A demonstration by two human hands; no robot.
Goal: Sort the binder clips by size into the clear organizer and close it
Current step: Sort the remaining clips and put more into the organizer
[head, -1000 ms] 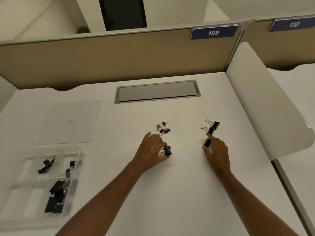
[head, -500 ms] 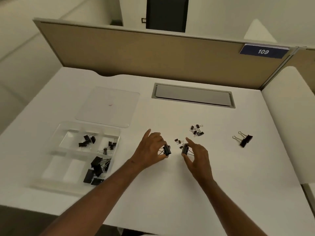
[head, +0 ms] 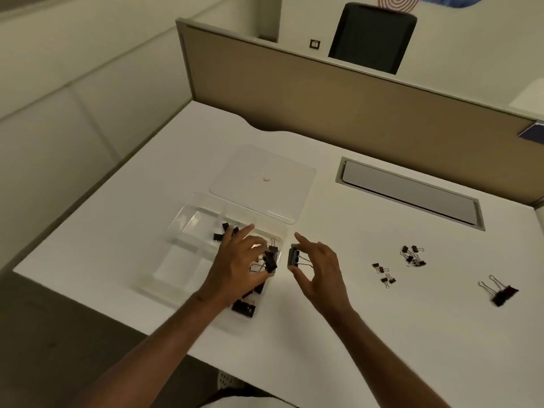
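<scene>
- The clear organizer lies open on the white worktop, left of centre in the frame, with its lid flat just behind it.
- Black clips sit in a rear compartment, and bigger ones in the near right compartment.
- The left hand hovers over the organizer's right side, fingers curled, pinching a medium clip between thumb and fingertips.
- Just right of the organizer, the right hand pinches another medium clip between thumb and middle finger, index finger stretched out above it.
- Further right, small clips lie loose in a cluster, with a few more near it.
- A large clip lies alone at the right of the frame.
- A grey cable hatch sits in the worktop, upper right.
</scene>
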